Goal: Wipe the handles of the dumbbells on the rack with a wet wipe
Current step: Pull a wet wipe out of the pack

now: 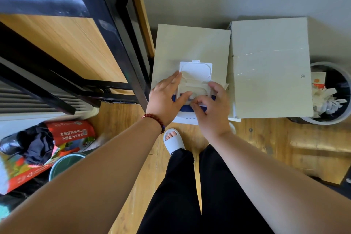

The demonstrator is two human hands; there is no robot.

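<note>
A black rack [117, 47] is standing at the left, a red bag [72, 132] lying below it. The left hand [167, 99] is pressing flat, fingers straight, on the wipe pack [191, 86], which is sitting on a cardboard box [191, 43] with its lid [195, 71] flipped open. The right hand [214, 108] is pinching a wipe [198, 103] at the opening. A bin [321, 122] is standing at the far right.

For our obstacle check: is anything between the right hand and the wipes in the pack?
Nothing visible. The white plastic flip lid is open; the right hand pinches at the opening of the blue-and-white wipe pack.
</note>
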